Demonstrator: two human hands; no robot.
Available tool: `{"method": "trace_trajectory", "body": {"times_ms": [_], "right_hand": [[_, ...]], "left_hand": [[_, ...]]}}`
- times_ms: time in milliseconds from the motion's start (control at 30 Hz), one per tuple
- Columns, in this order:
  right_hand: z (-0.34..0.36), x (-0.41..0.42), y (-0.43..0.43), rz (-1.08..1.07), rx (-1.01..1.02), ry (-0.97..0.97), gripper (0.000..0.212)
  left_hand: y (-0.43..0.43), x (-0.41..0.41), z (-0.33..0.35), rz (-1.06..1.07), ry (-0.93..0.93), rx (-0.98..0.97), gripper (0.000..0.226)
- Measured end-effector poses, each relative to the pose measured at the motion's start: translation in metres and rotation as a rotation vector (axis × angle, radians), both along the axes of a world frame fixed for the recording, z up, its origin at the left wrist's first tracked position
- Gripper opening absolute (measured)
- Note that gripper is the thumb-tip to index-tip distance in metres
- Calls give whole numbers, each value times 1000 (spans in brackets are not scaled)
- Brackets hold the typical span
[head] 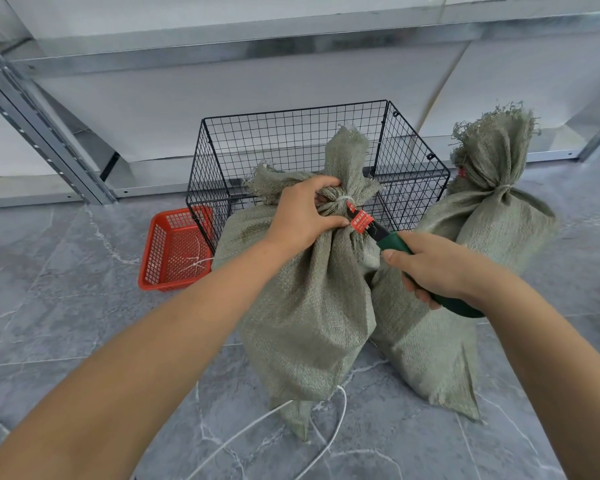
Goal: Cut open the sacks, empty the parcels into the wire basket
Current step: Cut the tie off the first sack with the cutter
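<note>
**Snip the tie, not the sack**

Your left hand (305, 213) holds the near sack (312, 306) at its gathered neck, fingers (328, 184) curled round the cloth just left of the white tie (342, 200). Your right hand (433, 268) is clamped on the green-handled cutter (394, 242). Its dark tip lies at the tie, right beside the red tag (361, 220). I cannot tell whether the tip has actually caught the tie.

The sack stands on the floor in the centre, with the wire basket (291, 140) just behind it at 12 o'clock. A 2nd sack (492, 216), also tied, leans at 2 o'clock.

To do this cut well:

- Pinch the neck tight so the tie stands proud of the weave.
- Slide only the tie into the cutter, not the cloth or the tag.
- Your left thumb sits very near the tip, so draw it back before you squeeze.
- Grip the neck firmly as the tie parts, so the mouth does not flop open away from the basket.

The red plastic tray (174, 251) at 9 o'clock holds what look like cut ties, so it is probably the place for this one.
</note>
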State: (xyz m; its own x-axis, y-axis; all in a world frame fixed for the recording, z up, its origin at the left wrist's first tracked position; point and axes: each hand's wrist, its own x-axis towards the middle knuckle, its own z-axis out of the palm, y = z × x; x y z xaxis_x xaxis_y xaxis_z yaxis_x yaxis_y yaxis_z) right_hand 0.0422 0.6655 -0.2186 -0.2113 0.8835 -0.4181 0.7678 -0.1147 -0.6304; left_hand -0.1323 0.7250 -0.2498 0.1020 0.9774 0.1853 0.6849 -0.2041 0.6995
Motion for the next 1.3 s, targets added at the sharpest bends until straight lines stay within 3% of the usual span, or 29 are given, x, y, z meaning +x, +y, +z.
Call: {"method": "trace_trajectory", "body": {"times_ms": [533, 733, 933, 1067, 1300], "right_hand": [[-8, 1, -1, -42, 39, 80, 21], [-21, -6, -4, -109, 102, 90, 24], [-12, -7, 3, -44, 62, 12, 25], [-16, -13, 1, -80, 54, 68, 25], [-35, -19, -15, -179, 250, 80, 26]], "left_hand": [[-6, 2, 1, -14, 3, 44, 59], [-8, 1, 3, -25, 65, 35, 62], [-12, -3, 5, -82, 222, 17, 66], [-16, -3, 6, -108, 241, 31, 64], [-13, -6, 5, -67, 120, 36, 48]]}}
